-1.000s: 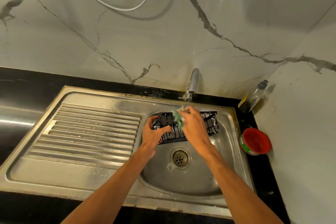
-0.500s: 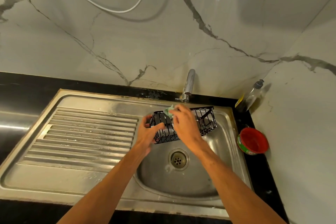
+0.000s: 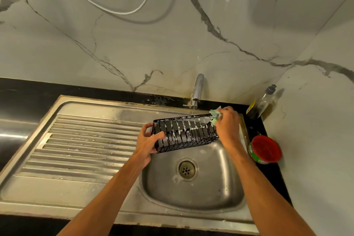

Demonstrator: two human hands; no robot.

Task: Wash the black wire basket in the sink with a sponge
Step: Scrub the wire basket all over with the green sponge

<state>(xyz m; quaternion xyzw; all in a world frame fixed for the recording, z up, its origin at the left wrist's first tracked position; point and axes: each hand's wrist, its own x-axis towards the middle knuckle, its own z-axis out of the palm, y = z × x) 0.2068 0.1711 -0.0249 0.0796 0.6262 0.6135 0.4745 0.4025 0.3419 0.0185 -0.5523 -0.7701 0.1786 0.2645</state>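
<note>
Your left hand [image 3: 148,140] grips the left end of the black wire basket [image 3: 185,133], fingers curled round its wires, holding it over the sink [image 3: 191,193] bowl under the thin stream from the tap [image 3: 198,87]. Your right hand [image 3: 227,122] pinches the green sponge [image 3: 215,114] against the basket's far right corner. Rub along each wire in short strokes, brace firmly with the left, and turn the basket so every side meets the sponge.
</note>
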